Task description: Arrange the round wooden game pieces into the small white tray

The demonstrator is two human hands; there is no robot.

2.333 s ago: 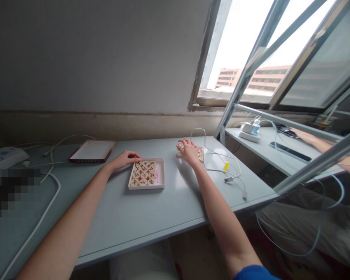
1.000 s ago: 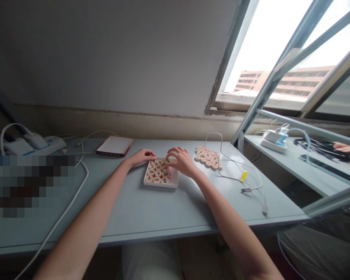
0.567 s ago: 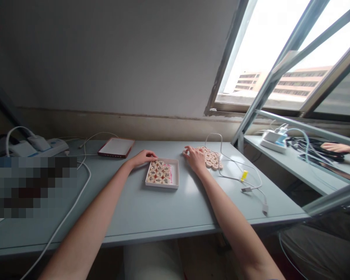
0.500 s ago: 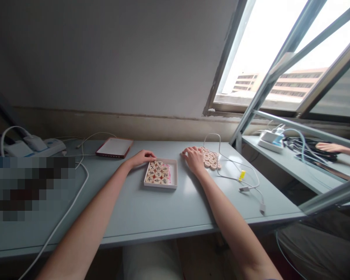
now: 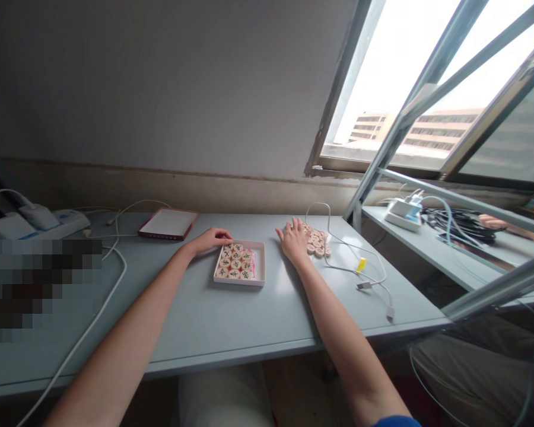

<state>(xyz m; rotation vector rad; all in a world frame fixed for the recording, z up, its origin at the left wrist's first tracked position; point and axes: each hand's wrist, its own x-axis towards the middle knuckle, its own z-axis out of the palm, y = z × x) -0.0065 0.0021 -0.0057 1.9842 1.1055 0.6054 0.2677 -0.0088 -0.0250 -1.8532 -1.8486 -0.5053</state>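
A shallow white box (image 5: 258, 274) on the grey desk holds several round wooden chess pieces (image 5: 234, 264) with black characters; a pink strip shows along their right side. My left hand (image 5: 210, 239) rests against the box's far left corner, fingers curled on its rim. My right hand (image 5: 294, 239) lies flat with fingers spread on the left part of a loose cluster of wooden pieces (image 5: 318, 244) to the right of the box.
A red-edged tablet (image 5: 167, 223) lies at the back left, with white cables and a power strip (image 5: 35, 220) further left. A white cable with a yellow tag (image 5: 361, 264) trails right of the pieces. Another person's hand (image 5: 493, 223) rests on the neighbouring desk.
My right hand left the box, moved right to the loose pieces and now lies flat on them. My left hand stayed at the box corner. The view shifted slightly.
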